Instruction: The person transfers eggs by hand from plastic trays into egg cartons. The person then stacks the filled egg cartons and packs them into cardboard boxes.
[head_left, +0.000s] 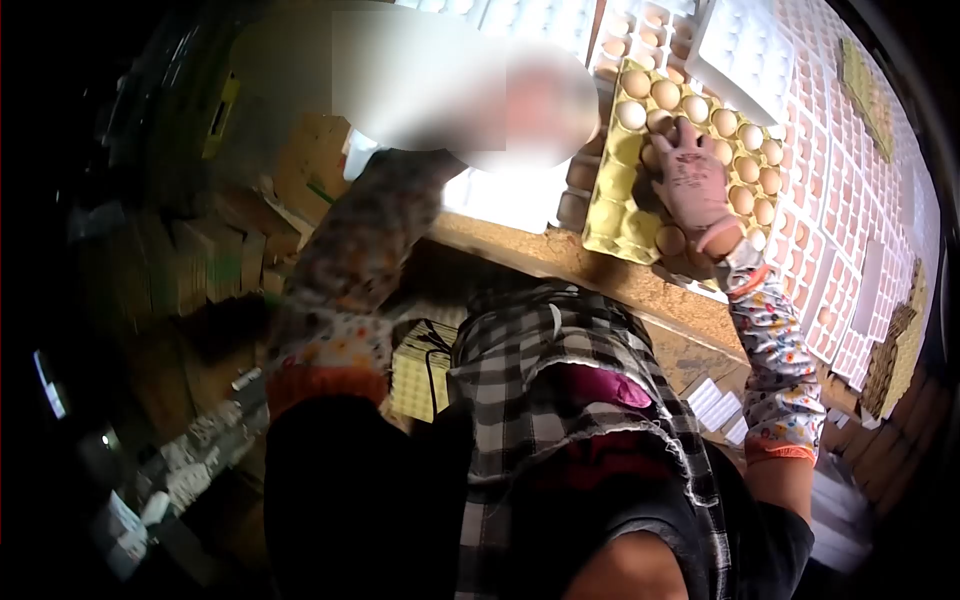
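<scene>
A yellow egg tray (622, 205) lies tilted at the upper right, with brown eggs (745, 170) in its right and upper cups; several cups at its left are bare. Over the middle of this tray is my right hand (695, 185) in a pink glove, its fingers apart and pointing away from me among the eggs. Anything beneath the palm is hidden. My left hand (535, 100) is reached out to the upper middle, left of the tray. Blur covers it, so its fingers and anything in them cannot be made out.
White trays of eggs (800, 215) spread across the right side. An upturned white tray (742, 55) sits behind the yellow one. The wooden table edge (590, 265) runs in front of me. Cardboard boxes (215, 255) stand at the left, and stacked yellow trays (415, 380) sit below the table.
</scene>
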